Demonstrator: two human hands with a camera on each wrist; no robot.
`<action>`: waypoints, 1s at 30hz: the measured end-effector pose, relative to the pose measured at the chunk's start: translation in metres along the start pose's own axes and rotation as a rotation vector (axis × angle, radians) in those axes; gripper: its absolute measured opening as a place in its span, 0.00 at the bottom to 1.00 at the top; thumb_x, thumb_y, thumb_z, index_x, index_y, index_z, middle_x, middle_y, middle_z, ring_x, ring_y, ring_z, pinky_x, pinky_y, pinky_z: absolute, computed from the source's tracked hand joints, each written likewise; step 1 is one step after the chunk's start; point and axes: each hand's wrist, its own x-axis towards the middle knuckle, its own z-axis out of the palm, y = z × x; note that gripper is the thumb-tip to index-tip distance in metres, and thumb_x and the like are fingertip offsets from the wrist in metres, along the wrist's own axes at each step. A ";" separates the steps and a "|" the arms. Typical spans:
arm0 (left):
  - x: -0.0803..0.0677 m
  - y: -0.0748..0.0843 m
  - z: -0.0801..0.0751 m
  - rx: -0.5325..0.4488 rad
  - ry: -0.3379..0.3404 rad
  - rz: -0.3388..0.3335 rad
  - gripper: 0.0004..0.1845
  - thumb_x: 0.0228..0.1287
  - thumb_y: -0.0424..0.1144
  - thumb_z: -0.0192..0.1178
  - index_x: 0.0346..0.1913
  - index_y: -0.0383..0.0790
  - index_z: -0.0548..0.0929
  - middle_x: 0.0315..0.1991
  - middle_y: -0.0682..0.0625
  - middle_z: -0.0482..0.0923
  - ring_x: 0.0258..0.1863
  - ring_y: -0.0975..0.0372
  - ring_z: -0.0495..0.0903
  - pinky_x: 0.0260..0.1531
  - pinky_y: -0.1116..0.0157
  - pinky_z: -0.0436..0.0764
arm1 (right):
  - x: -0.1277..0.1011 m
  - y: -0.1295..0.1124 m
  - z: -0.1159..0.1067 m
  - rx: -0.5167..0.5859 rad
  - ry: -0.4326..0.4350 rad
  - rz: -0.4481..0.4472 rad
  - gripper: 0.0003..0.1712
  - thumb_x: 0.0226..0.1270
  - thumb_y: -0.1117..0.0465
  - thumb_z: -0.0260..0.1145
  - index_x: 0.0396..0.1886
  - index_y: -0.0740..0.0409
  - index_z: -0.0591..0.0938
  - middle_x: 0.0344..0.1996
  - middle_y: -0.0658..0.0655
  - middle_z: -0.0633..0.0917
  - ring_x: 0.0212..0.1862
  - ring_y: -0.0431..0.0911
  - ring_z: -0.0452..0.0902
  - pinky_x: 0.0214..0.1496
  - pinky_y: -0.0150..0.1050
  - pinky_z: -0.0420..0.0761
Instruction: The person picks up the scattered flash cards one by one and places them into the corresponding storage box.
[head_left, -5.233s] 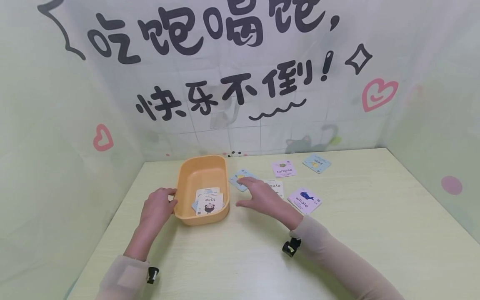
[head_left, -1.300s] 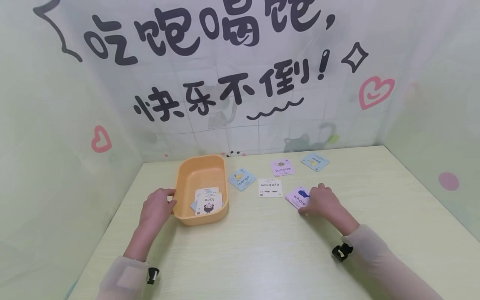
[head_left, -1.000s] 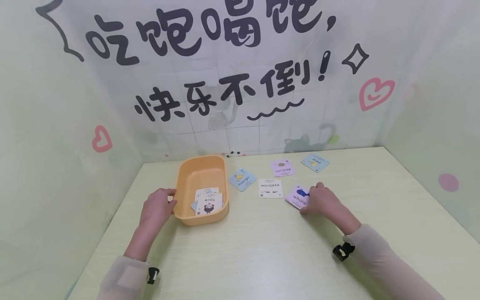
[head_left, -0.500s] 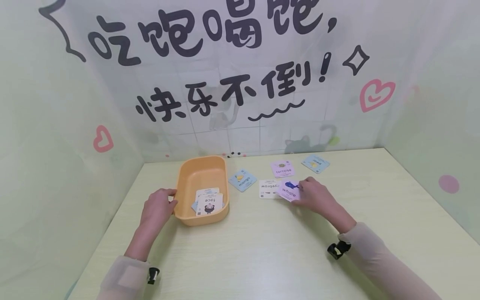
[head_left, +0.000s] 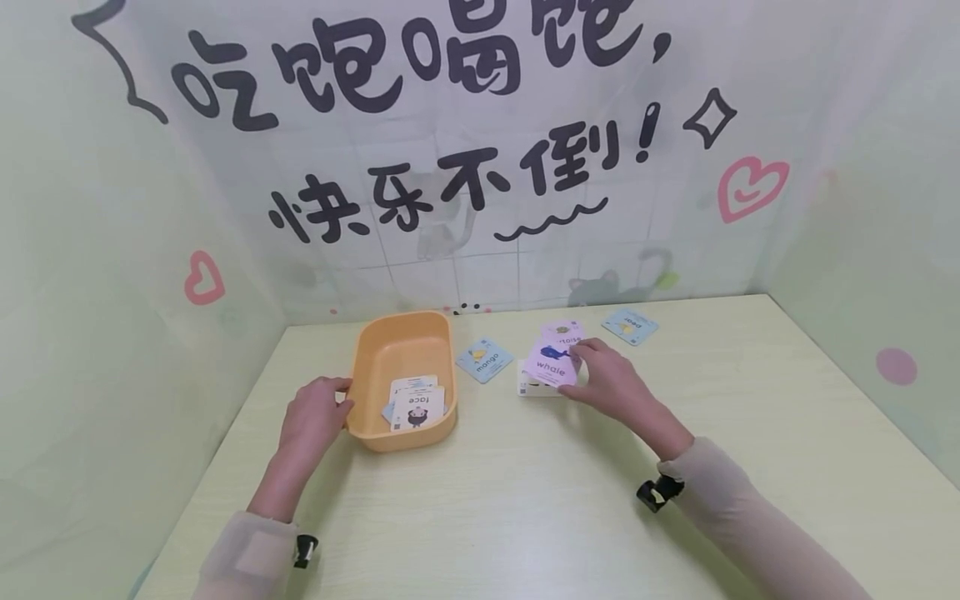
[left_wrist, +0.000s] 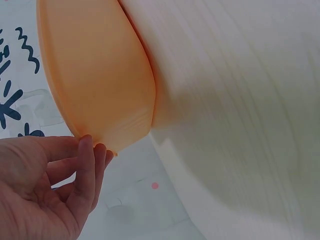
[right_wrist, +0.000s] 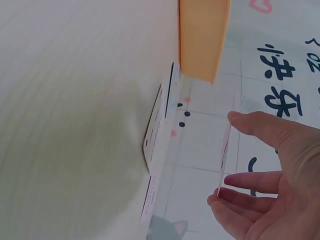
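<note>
At the left side of the orange bin (head_left: 397, 346), my left hand (head_left: 313, 414) pinches the rim between thumb and fingers, as the left wrist view confirms. Several picture cards lie in the bin, a white "face" card (head_left: 418, 410) on top. My right hand (head_left: 615, 385) holds a purple "whale" card (head_left: 552, 364) by its edges, lifted off the table; the right wrist view has this card (right_wrist: 225, 150) nearly edge-on. Beneath it in the head view, a white "eyebrow" card (head_left: 531, 388) and a purple "tortoise" card (head_left: 562, 328) are partly covered.
A blue "mango" card (head_left: 485, 360) lies just right of the bin. Farther back on the right is a blue "pear" card (head_left: 631, 326). The pale wooden table (head_left: 480, 517) meets a printed cloth backdrop (head_left: 487, 275) behind and at both sides.
My right hand reached right to the whale card, took hold of it, lifted it and carried it left over the eyebrow card. My left hand stays on the bin's rim.
</note>
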 end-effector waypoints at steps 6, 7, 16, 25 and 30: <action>0.001 0.000 -0.001 -0.005 -0.009 -0.011 0.23 0.70 0.31 0.57 0.66 0.27 0.73 0.60 0.30 0.76 0.24 0.62 0.80 0.20 0.67 0.76 | 0.009 -0.017 0.000 0.011 0.035 -0.047 0.37 0.55 0.51 0.77 0.59 0.68 0.79 0.62 0.67 0.79 0.61 0.62 0.77 0.59 0.56 0.79; 0.001 -0.001 -0.001 -0.003 -0.010 -0.011 0.23 0.70 0.31 0.57 0.66 0.27 0.73 0.60 0.30 0.76 0.24 0.62 0.81 0.20 0.67 0.76 | 0.010 -0.020 0.001 0.012 0.041 -0.056 0.37 0.55 0.50 0.77 0.59 0.68 0.79 0.62 0.67 0.79 0.61 0.61 0.77 0.59 0.55 0.80; 0.002 -0.002 0.001 0.004 0.000 -0.005 0.23 0.70 0.31 0.58 0.65 0.27 0.74 0.60 0.29 0.76 0.24 0.62 0.80 0.21 0.67 0.76 | 0.022 -0.042 0.004 0.037 0.062 -0.099 0.40 0.53 0.47 0.78 0.61 0.66 0.79 0.62 0.63 0.80 0.63 0.58 0.77 0.61 0.54 0.79; 0.001 -0.001 0.001 0.012 -0.008 -0.022 0.23 0.70 0.31 0.58 0.66 0.28 0.74 0.60 0.30 0.77 0.23 0.62 0.80 0.20 0.67 0.75 | 0.030 -0.062 0.007 0.059 0.033 -0.145 0.40 0.53 0.48 0.79 0.61 0.65 0.79 0.62 0.62 0.81 0.63 0.56 0.77 0.64 0.50 0.78; 0.002 -0.001 0.000 0.016 0.004 -0.006 0.23 0.70 0.31 0.58 0.65 0.28 0.74 0.60 0.30 0.76 0.23 0.62 0.80 0.20 0.67 0.76 | 0.034 -0.074 0.009 0.065 -0.001 -0.145 0.40 0.54 0.47 0.78 0.62 0.64 0.79 0.63 0.61 0.80 0.63 0.55 0.77 0.65 0.49 0.78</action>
